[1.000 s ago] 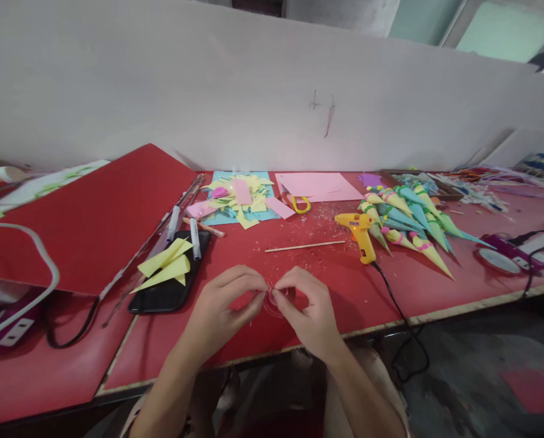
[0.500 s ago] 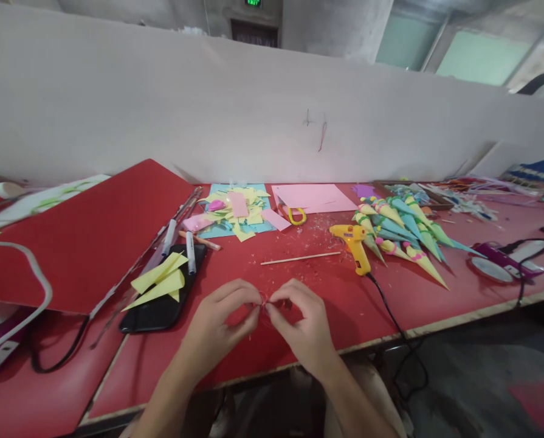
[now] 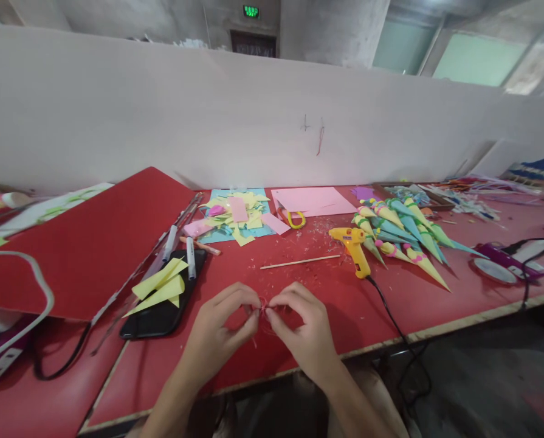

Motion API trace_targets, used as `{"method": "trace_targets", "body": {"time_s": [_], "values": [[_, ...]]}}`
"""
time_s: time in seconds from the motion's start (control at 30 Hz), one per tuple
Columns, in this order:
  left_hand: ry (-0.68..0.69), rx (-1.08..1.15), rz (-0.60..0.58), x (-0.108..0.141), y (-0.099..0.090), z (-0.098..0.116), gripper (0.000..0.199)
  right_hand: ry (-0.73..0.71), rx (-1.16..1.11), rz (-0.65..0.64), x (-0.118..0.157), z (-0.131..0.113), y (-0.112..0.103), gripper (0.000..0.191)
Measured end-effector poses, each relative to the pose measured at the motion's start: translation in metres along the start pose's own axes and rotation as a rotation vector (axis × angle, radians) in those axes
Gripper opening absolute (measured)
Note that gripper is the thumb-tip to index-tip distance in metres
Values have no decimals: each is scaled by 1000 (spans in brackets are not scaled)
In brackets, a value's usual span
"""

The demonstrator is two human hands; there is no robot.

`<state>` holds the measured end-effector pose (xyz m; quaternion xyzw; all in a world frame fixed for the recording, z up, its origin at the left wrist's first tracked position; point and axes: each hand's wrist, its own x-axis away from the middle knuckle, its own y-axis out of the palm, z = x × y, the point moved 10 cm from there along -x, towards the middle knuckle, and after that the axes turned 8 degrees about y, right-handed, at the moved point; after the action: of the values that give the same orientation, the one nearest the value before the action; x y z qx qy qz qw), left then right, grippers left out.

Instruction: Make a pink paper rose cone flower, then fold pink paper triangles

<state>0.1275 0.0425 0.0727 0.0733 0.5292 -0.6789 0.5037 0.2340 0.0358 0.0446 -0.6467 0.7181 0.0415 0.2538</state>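
Note:
Thin pink string (image 3: 263, 304) is pinched between my two hands above the red table, with loose loops hanging below. My left hand (image 3: 223, 322) grips it between thumb and index finger. From the other side, my right hand (image 3: 301, 322) pinches the same string, its fingertips almost touching the left ones. The exact shape of the string is hard to see against the red surface. Just beyond the hands lies a thin wooden stick (image 3: 299, 262). A yellow glue gun (image 3: 354, 246) rests on its side to the right of the stick.
Paper cones (image 3: 408, 228) are heaped at the right. A black phone (image 3: 155, 319) with yellow paper pieces (image 3: 162, 286) and markers lies left. Behind are paper scraps (image 3: 242, 213), yellow-handled scissors (image 3: 296, 219) and pink sheets (image 3: 315, 201). A white partition (image 3: 185, 121) borders the table's back.
Both hands stay close together on the string, with only slight finger movement. The whole view has shifted a little, so the scene sits lower.

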Motion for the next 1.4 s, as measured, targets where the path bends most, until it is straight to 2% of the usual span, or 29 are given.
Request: {"method": "trace_targets", "body": {"time_s": [0.37,0.9,1.4], "values": [[37,-21,-42,1,3,1,14,-64,64,-1,3,-5,0,9],[31,13,-82,3,9,-1,15,-30,14,-45,3,-1,4,9],[43,-15,-124,3,14,2,17,-37,105,-60,5,-1,8,11]]}}
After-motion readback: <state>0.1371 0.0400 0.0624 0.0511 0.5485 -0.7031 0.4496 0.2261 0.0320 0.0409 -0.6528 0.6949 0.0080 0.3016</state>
